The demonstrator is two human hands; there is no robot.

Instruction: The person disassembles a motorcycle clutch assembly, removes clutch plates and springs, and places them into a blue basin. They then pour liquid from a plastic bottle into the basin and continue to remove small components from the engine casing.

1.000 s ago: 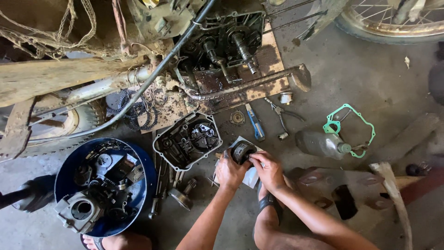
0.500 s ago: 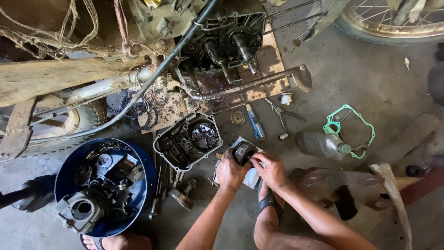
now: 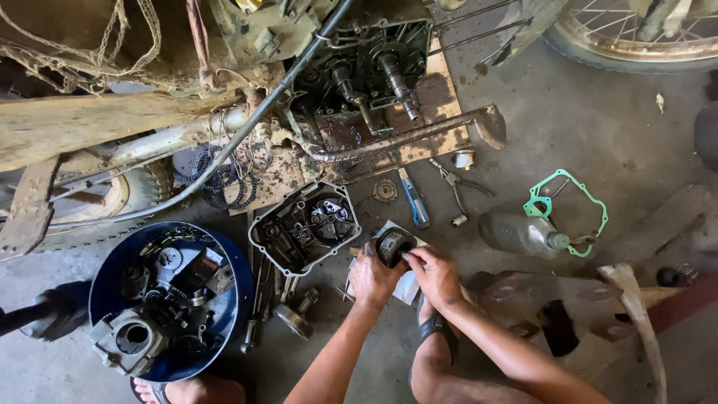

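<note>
Round dark engine part [image 3: 394,245] sat low in the middle of the scene, over white paper [image 3: 407,284]. From its left, the left hand [image 3: 374,278] cupped it; the right hand [image 3: 435,275] pinched its right rim, equally near.

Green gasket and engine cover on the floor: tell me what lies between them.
Head view: between the engine cover and green gasket lie a blue-handled tool, pliers and a grey bottle.
</note>
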